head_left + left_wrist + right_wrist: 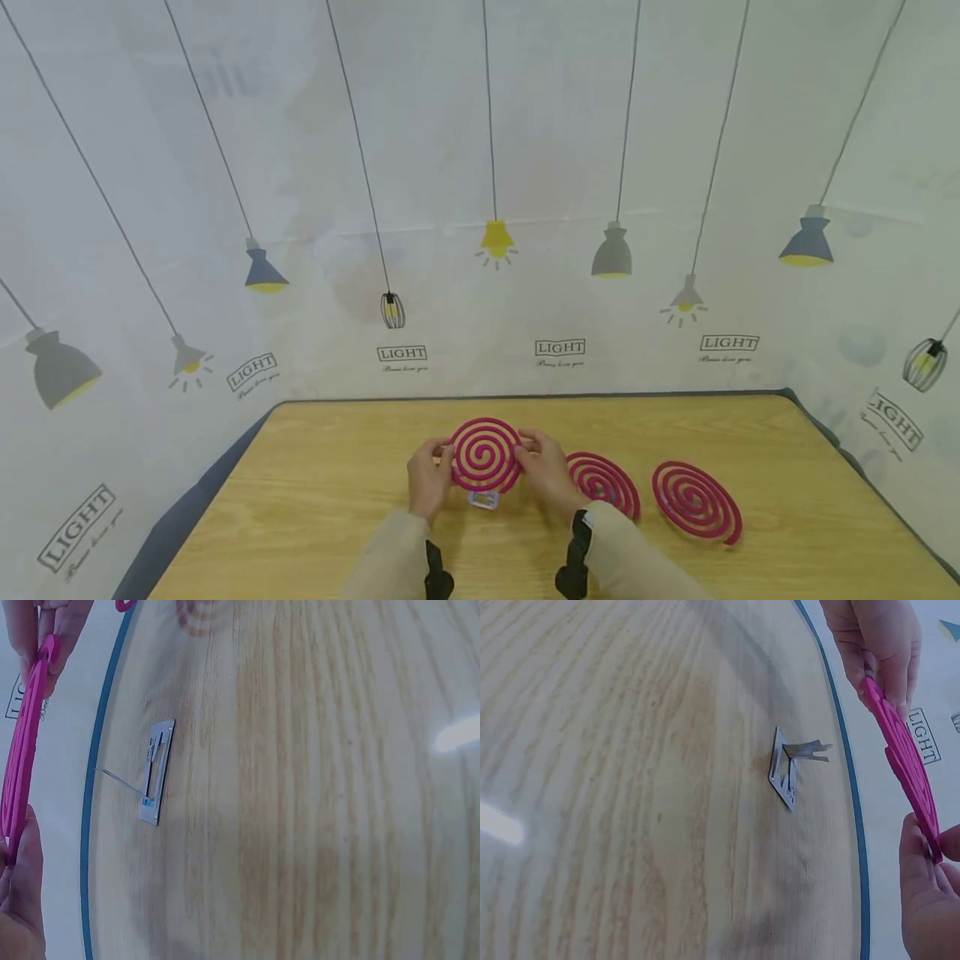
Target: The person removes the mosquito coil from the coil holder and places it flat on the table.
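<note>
Above the table (322, 467), both hands (431, 478) (549, 473) pinch one pink coil (484, 455) edgewise.

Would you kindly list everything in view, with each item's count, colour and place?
Held mosquito coil: 1, magenta, centre of the head view
Middle mosquito coil: 1, magenta, right of the held coil
Rightmost mosquito coil: 1, magenta, farthest right
Metal stand: 1, silver, below the held coil
Table: 1, light wood, under the stand
Edging: 1, dark blue, along the table's border
Backdrop: 1, white, behind and beside the table
Printed lamps: 9, grey, blue, yellow, black, on the backdrop
LIGHT labels: 6, black, below the lamps
Sleeves: 2, beige, forearms
Straps: 2, black, wrists
Left hand: 1, bare, coil's left edge
Right hand: 1, bare, coil's right edge
</note>
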The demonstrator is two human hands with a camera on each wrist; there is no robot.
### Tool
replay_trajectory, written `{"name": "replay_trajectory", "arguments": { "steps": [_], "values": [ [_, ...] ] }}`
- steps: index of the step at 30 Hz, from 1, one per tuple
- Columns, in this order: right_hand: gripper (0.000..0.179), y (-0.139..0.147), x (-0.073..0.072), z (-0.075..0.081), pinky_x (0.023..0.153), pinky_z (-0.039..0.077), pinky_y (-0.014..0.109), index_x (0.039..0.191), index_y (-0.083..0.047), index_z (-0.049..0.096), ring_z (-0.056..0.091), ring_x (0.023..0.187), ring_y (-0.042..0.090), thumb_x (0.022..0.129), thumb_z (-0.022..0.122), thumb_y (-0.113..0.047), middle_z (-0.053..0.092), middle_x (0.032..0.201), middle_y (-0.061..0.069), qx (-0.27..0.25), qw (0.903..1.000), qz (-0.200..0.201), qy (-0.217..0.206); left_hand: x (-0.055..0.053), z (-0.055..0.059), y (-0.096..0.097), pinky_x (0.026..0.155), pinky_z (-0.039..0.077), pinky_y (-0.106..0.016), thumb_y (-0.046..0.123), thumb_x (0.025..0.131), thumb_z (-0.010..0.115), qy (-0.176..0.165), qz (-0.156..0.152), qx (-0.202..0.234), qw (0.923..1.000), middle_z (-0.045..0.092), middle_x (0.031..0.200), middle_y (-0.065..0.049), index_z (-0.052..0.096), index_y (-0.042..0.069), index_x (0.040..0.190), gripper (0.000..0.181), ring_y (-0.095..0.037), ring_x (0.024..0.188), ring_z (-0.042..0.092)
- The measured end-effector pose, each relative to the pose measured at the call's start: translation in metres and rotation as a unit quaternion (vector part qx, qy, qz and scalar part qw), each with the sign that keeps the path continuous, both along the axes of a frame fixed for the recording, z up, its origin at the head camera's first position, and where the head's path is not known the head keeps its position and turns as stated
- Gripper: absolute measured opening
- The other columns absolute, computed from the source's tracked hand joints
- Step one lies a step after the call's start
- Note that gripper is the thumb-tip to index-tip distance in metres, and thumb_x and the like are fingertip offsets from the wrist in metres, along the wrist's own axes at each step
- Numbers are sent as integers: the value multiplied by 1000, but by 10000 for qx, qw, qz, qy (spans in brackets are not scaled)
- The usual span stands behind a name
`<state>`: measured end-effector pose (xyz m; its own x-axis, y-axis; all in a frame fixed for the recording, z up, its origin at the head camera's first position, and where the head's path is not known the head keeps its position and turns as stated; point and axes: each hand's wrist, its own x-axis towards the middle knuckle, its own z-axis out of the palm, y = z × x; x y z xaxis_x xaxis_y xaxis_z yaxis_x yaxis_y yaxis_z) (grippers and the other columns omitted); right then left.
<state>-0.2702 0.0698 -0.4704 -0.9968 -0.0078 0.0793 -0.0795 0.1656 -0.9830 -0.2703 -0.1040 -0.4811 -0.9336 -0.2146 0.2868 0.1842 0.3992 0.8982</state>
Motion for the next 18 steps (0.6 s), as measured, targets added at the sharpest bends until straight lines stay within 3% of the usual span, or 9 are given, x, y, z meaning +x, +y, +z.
{"name": "replay_trajectory", "arguments": {
  "steps": [7,18],
  "values": [
    [28,2,-9,3,67,53,30,112,13,50,60,75,17,87,49,3,60,91,21,-257,9996,-64,-131,-5,-1,4,43,50,-24,2,85,55,144,73,164,9997,59,75,-15,62,-6,97,16,-17,51,58],
    [28,5,-23,0,58,53,40,113,7,54,60,64,15,85,53,0,62,94,21,406,9992,29,-30,-14,-4,2,40,46,-22,10,86,56,-233,339,20,9992,62,76,-12,64,0,98,18,-14,49,55]
  ]
}}
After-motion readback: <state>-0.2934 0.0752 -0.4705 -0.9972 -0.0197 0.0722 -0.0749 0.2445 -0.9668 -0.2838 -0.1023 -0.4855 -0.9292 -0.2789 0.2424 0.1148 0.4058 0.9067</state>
